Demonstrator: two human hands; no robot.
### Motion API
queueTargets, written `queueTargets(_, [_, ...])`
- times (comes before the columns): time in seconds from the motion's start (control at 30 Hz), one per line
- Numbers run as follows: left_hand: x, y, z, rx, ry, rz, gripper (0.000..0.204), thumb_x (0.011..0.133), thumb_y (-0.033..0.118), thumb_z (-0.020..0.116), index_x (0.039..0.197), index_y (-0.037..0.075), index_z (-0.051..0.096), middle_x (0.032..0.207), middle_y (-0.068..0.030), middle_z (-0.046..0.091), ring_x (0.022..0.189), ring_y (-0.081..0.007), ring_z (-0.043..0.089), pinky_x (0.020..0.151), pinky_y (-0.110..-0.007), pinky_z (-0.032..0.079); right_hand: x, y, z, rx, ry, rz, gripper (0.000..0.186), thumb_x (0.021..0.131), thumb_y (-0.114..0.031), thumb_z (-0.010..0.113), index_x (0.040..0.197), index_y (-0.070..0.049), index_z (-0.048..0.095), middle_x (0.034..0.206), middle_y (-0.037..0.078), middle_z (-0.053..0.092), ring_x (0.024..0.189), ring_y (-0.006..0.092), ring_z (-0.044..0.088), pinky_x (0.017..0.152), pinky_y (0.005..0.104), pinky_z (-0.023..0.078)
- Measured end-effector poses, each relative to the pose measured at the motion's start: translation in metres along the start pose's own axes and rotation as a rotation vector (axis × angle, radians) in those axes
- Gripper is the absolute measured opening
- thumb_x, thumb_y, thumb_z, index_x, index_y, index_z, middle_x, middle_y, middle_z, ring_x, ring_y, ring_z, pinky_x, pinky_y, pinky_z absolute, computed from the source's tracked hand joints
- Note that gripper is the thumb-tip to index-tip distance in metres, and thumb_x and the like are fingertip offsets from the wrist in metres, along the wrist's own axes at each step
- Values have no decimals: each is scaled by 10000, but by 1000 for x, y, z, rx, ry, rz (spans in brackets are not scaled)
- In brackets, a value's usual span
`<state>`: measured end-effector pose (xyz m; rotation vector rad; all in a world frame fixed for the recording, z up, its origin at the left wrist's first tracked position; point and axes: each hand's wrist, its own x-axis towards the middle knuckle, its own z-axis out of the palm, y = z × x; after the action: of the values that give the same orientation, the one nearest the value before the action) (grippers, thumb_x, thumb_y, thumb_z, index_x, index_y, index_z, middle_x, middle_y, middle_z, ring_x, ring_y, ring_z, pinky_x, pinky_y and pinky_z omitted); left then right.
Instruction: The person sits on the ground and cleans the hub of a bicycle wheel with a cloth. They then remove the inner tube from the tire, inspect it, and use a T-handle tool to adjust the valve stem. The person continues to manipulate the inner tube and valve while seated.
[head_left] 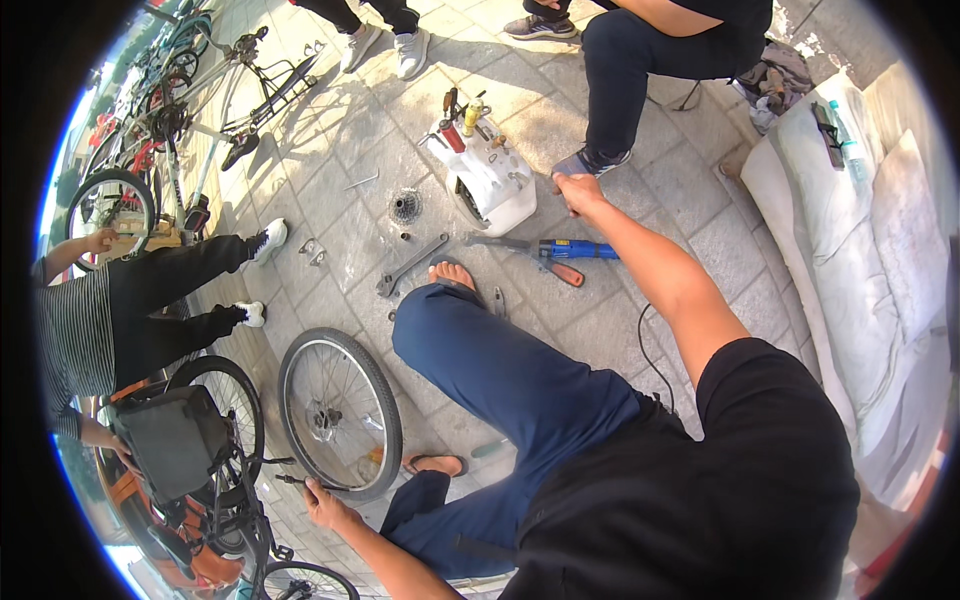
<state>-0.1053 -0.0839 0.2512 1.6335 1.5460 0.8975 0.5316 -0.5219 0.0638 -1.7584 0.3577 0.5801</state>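
My left hand (326, 504), at the lower left, is closed around a thin dark rod (290, 479) with a thicker end. The rod lies close to the lower rim of a loose bicycle wheel (322, 420), which rests on the paving left of my leg. My right arm reaches far forward, and my right hand (578, 193) is closed near a seated person's shoe (590, 164). Whatever is in its fingers, if anything, does not show. Just below lie a blue power tool (577, 249), an orange-handled tool (566, 274) and a large wrench (416, 264).
A white container (510, 205) carries bottles and small parts. A sprocket cassette (405, 207) lies left of it. Bicycles (240, 500) and a person in a striped shirt (80, 335) stand at left. White sacks (840, 220) line the right. A black cable (650, 350) crosses the paving.
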Motion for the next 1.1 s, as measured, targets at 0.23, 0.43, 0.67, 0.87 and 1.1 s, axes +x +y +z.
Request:
queueTargets(0.23, [-3, -9, -5, -7, 44, 30, 390, 1034, 313, 723, 1185, -47, 724, 1044, -46, 746, 881, -107, 617, 753, -259, 454, -80, 121, 8, -116, -173, 256, 410, 990, -439, 650, 929, -36, 699, 631, 11, 553, 479, 112, 503, 447, 330, 430])
queueTargets(0.43, [-21, 2, -6, -24, 116, 50, 424, 999, 245, 775, 1228, -106, 712, 1080, -89, 749, 965, -144, 649, 871, -276, 516, -141, 120, 19, -507, -294, 379, 304, 977, -356, 691, 864, -73, 705, 790, 49, 683, 624, 129, 631, 508, 305, 464])
queueTargets(0.67, [-31, 27, 4, -90, 136, 116, 428, 991, 283, 791, 1208, -80, 731, 1036, -70, 744, 925, -122, 634, 847, -257, 508, -150, 30, 232, -941, -615, -692, 296, 972, -349, 695, 873, -71, 709, 796, 53, 686, 630, 133, 635, 515, 307, 469])
queueTargets(0.87, [-33, 44, 15, -18, 61, 213, 295, 974, 204, 809, 1152, -26, 761, 1033, -52, 738, 951, -119, 644, 866, -260, 516, -133, 19, 327, -1375, -634, -771, 288, 968, -343, 698, 880, -69, 713, 801, 57, 690, 636, 136, 639, 521, 308, 474])
queueTargets(1.1, [-31, 56, 18, 315, 8, 497, 247, 969, 147, 789, 1130, -34, 741, 1129, -111, 735, 1032, -232, 688, 944, -331, 524, -119, 33, 362, -1538, -615, -785, 280, 964, -337, 701, 888, -67, 717, 807, 62, 693, 643, 139, 643, 528, 309, 479])
